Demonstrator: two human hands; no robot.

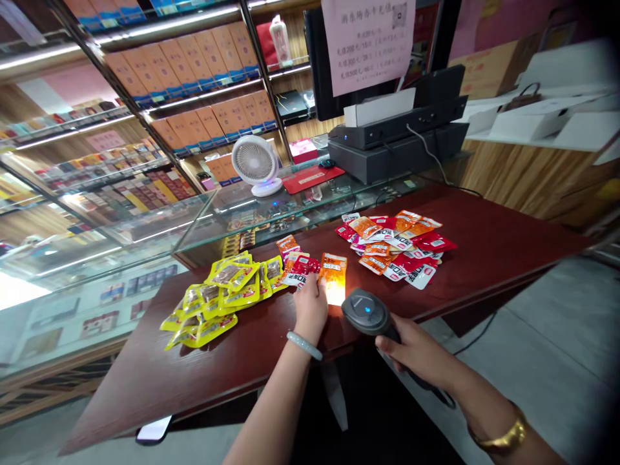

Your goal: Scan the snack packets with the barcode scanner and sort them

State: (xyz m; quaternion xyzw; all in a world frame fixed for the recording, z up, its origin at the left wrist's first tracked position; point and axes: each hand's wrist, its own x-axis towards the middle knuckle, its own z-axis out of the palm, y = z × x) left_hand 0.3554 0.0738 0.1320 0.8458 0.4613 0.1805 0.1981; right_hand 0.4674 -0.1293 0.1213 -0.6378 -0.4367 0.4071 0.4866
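Note:
My right hand (419,349) grips the handle of a dark grey barcode scanner (367,311), which has a small blue light on top. A bright patch of light falls on an orange snack packet (334,268) lying in front of the scanner's head. Just left of that packet, my left hand (311,303) has its fingers closed on a red and white snack packet (303,266); the fingertips are partly hidden. Yellow snack packets (232,287) form a heap to the left. On the right lies another heap of red, orange and white packets (394,245).
Behind the dark red table (271,349) stands a glass display counter (203,219) with a white fan (256,165) and a red mat (312,181). A monitor (322,71) and a black cash drawer (397,152) stand at the back. Boxed goods (184,61) fill the shelves.

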